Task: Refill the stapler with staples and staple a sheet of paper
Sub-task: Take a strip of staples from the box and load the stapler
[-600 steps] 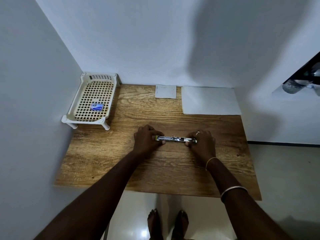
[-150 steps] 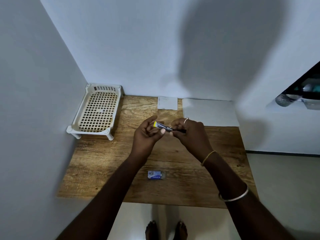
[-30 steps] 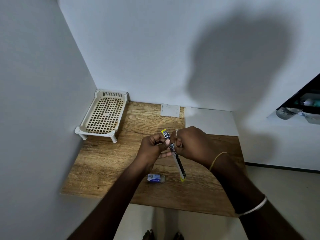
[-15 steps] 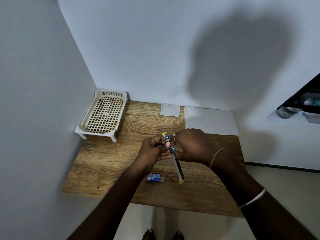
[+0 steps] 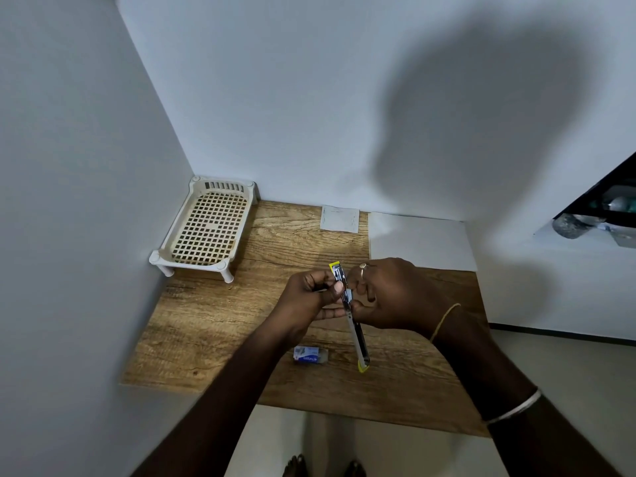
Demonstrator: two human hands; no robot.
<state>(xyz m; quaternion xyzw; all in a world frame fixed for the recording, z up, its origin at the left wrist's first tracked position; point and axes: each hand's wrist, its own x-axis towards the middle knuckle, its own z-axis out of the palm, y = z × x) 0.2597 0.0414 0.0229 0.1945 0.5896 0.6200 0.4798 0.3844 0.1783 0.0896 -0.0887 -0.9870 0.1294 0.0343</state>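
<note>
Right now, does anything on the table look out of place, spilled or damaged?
Nothing stands out. The stapler is swung open straight between the left hand and right hand, which fits refilling. The staple box lies flat on the table, no staples visibly spilled.

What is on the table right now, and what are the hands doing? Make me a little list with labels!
stapler: swung open into a long strip, held above the table
left hand: grips the stapler's upper part
right hand: pinches the stapler's middle
staple box: lies on the table near the front edge
sheet of paper: flat at the back right
small slip: beside the sheet
basket: back left corner
</note>
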